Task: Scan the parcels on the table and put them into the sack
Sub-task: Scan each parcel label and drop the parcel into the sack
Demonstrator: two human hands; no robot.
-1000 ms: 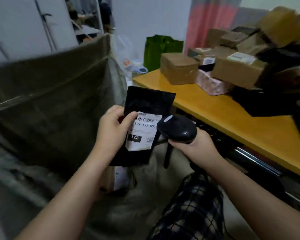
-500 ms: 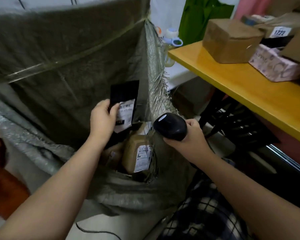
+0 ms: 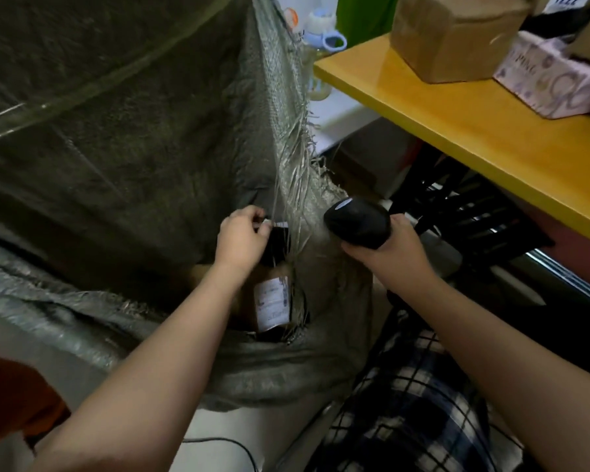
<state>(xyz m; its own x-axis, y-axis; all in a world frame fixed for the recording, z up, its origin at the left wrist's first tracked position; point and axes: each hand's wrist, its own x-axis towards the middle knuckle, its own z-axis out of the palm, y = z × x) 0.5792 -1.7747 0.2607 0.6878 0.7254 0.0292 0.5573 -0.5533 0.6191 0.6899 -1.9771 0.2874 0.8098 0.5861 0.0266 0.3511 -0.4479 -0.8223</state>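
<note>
The left hand (image 3: pixel 242 240) pinches the top of a black parcel (image 3: pixel 277 248) inside the mouth of the grey sack (image 3: pixel 116 148), just above a brown labelled parcel (image 3: pixel 272 301) lying within. The right hand (image 3: pixel 392 250) grips a black scanner (image 3: pixel 356 226) beside the sack's frayed edge. On the yellow tabletop (image 3: pixel 491 137), a cardboard box (image 3: pixel 453 35) and a pink box (image 3: pixel 552 83) sit back from its near edge.

Surface: a yellow wooden surface (image 3: pixel 491 131) filled the upper right, its near edge running diagonally.
Under it: a black slatted metal frame (image 3: pixel 474 212) sat in shadow.
Floor: the pale grey floor (image 3: pixel 218 424) showed at the bottom, with a thin black cable (image 3: pixel 232 444) lying on it.
Back: a green fabric bag (image 3: pixel 365 15) stood behind the surface's far corner.
Lower left: a blurred orange shape (image 3: pixel 14 403), unidentifiable.
Light: soft and dim.
</note>
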